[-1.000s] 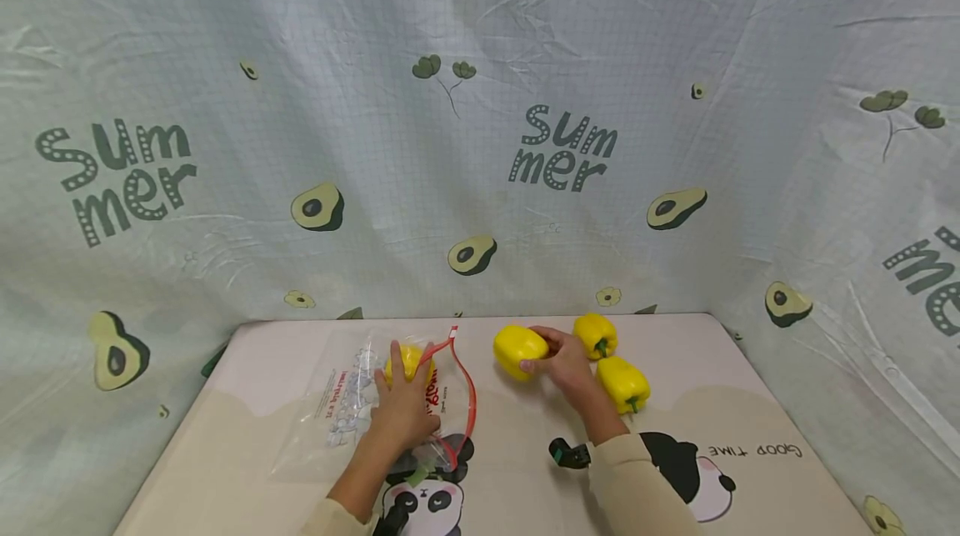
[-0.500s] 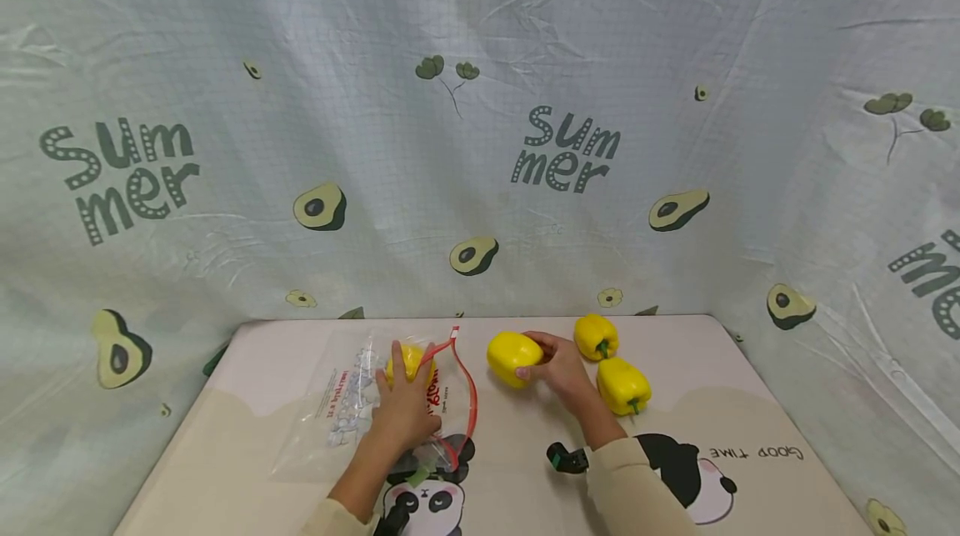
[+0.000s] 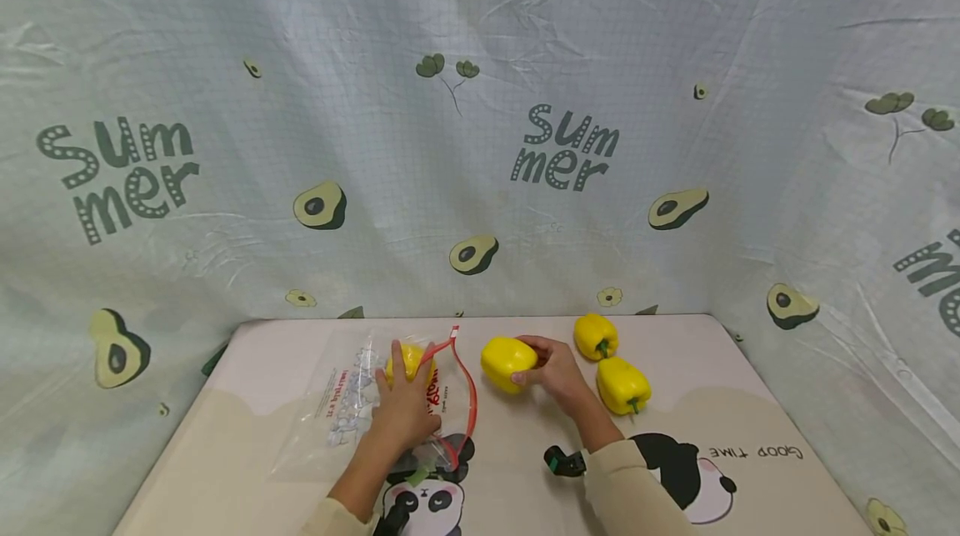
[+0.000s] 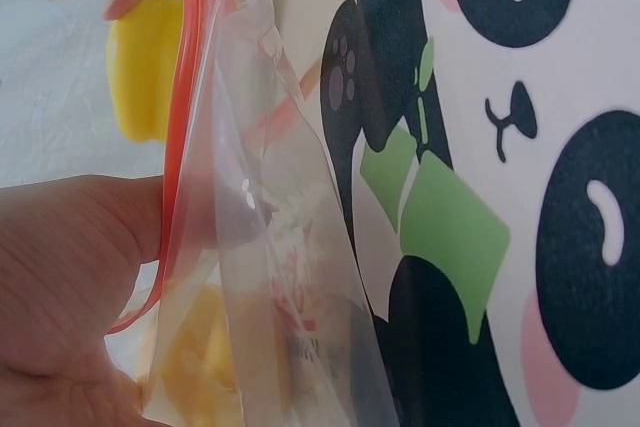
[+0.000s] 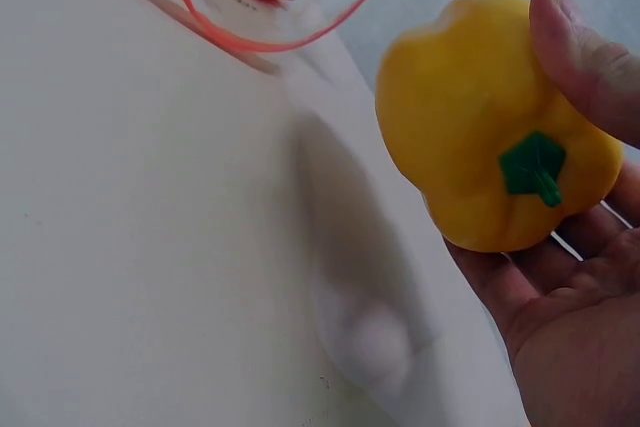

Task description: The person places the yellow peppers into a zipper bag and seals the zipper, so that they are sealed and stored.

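My right hand (image 3: 558,371) grips a yellow bell pepper (image 3: 506,364) above the table, to the right of the bag. In the right wrist view the thumb lies over this pepper (image 5: 490,137), and its green stem faces the camera. My left hand (image 3: 405,415) is spread at a clear plastic zip bag (image 3: 315,428) with a red-edged mouth. The left wrist view shows the left thumb reaching in behind the red edge (image 4: 185,77), with the mouth parted. Inside the bag lies another yellow bell pepper (image 3: 415,359), partly hidden by the left fingers.
Two more yellow bell peppers, a rear one (image 3: 596,337) and a nearer one (image 3: 623,386), sit right of my right hand. Black wrist-worn gear (image 3: 566,461) shows beside the right sleeve. A printed curtain (image 3: 480,186) hangs behind the table (image 3: 517,478).
My right hand has moved a little left and nearer to me with the bell pepper, toward the bag's mouth. My left hand and the bag stay in place.
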A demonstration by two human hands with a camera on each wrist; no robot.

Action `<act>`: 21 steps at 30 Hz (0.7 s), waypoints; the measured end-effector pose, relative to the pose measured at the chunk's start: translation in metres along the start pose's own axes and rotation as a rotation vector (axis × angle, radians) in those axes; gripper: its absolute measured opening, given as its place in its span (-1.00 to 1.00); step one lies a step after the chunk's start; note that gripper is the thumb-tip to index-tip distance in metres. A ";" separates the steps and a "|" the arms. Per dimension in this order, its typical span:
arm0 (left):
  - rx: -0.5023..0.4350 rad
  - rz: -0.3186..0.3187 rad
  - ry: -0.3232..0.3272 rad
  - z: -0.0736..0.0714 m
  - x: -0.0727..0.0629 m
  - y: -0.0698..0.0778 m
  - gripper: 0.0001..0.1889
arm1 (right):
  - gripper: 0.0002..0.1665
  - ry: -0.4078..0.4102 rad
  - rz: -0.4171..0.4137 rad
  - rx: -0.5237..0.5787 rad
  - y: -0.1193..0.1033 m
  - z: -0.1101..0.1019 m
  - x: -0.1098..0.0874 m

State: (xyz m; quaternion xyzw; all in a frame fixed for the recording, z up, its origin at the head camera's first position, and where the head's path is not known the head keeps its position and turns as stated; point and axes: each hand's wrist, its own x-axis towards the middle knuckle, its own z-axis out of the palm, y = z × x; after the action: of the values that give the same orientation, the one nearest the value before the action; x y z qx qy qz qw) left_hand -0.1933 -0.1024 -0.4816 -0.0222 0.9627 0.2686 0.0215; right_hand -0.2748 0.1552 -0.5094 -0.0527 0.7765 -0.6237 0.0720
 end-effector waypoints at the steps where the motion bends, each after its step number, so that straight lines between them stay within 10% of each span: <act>1: 0.000 0.002 0.000 0.000 0.000 0.000 0.16 | -0.25 -0.004 -0.001 -0.001 0.000 0.000 0.000; 21: 0.000 -0.003 -0.015 0.000 0.000 0.000 0.15 | -0.26 -0.071 -0.048 -0.033 0.001 0.007 -0.004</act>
State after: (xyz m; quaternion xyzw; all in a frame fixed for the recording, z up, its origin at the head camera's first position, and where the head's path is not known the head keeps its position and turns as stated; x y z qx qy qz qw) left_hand -0.1934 -0.1027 -0.4816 -0.0219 0.9625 0.2689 0.0289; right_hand -0.2694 0.1489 -0.5118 -0.0945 0.7823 -0.6099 0.0836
